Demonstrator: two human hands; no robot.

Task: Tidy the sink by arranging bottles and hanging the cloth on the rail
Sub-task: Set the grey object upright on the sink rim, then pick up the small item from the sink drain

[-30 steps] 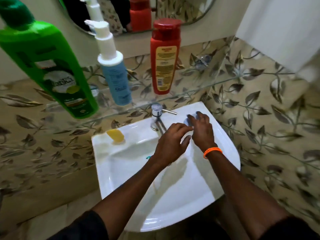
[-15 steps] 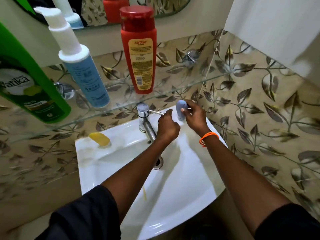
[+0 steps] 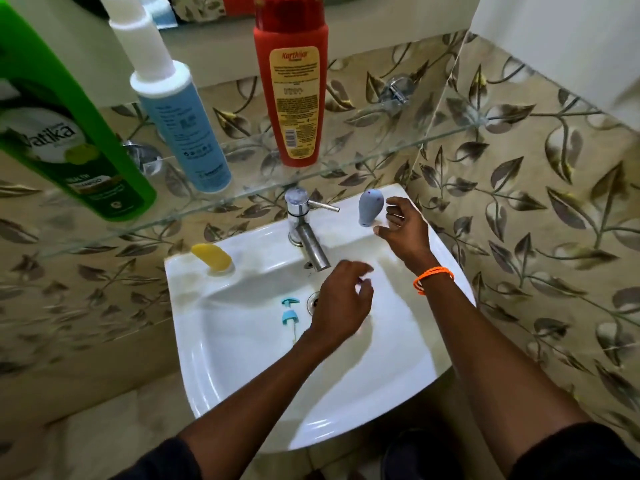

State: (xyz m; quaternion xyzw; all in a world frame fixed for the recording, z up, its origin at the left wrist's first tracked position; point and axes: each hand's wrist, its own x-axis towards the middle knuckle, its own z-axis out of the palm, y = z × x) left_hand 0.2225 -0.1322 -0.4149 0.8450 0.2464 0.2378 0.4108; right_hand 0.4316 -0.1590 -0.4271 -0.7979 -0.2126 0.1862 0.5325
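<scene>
On the glass shelf (image 3: 346, 169) stand a green bottle (image 3: 69, 133), a blue bottle with a white pump (image 3: 180, 119) and a red bottle (image 3: 294, 84). A small grey-blue bottle (image 3: 370, 206) stands upright on the back right rim of the white sink (image 3: 242, 382). My right hand (image 3: 403, 230) hovers just right of it, fingers apart, not touching. My left hand (image 3: 343, 299) hangs over the basin near the drain with curled fingers and nothing in it. No cloth or rail is in view.
A chrome tap (image 3: 304, 233) rises at the sink's back middle. A yellow soap bar (image 3: 212, 258) lies on the back left rim. A teal pump part (image 3: 289, 311) lies in the basin beside the drain (image 3: 312, 301). Leaf-pattern tiled walls close in on the right.
My right hand has let go of the small grey-blue bottle, which now stands alone on the rim. My left hand has drawn back from the tap lever to above the drain.
</scene>
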